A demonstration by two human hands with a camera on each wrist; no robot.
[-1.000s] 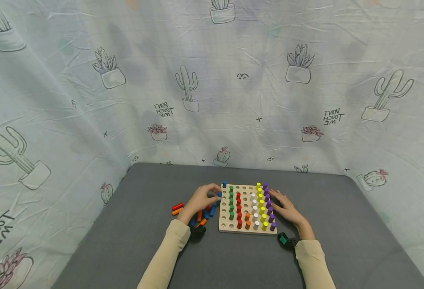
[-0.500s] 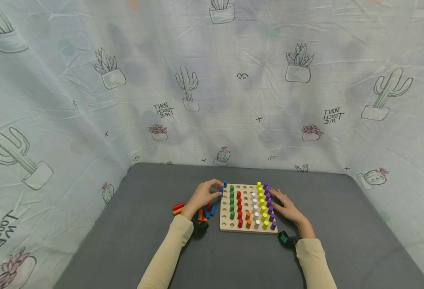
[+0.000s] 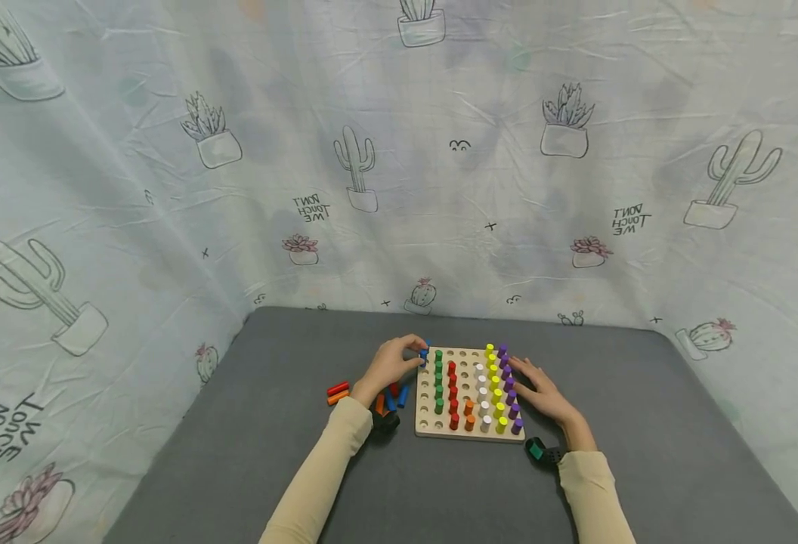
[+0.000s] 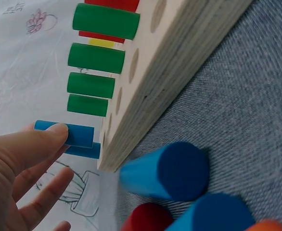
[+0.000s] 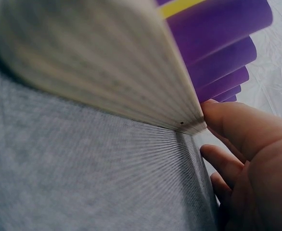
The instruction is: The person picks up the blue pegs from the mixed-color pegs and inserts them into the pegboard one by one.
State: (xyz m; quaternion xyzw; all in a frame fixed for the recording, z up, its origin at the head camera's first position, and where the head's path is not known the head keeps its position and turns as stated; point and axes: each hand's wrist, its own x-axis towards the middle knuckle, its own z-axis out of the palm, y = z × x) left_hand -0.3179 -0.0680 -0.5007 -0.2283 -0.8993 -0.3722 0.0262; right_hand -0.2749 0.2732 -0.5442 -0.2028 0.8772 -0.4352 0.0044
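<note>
My left hand (image 3: 387, 366) pinches a blue peg (image 4: 81, 134) between thumb and fingertip at the far left corner of a wooden pegboard (image 3: 435, 433). Behind the held peg, another blue peg (image 4: 86, 150) stands at the board's far end. In the left wrist view, the held peg's lower end looks clear of the board's face, close to the left column of holes. My right hand (image 3: 542, 394) rests along the board's right edge with relaxed fingers. In the right wrist view its thumb (image 5: 227, 115) touches the edge beside the purple pegs (image 5: 218, 33).
Columns of green (image 3: 439, 381), red, orange, white, yellow and purple pegs stand in the board. Left of it, loose blue (image 3: 403, 396), red (image 3: 338, 388) and orange pegs lie on the grey table (image 3: 290, 453). A patterned cloth (image 3: 399, 151) hangs behind.
My left hand has moved away from me along the board's left side, carrying the blue peg to the far left corner. My right hand has stayed at the right edge.
</note>
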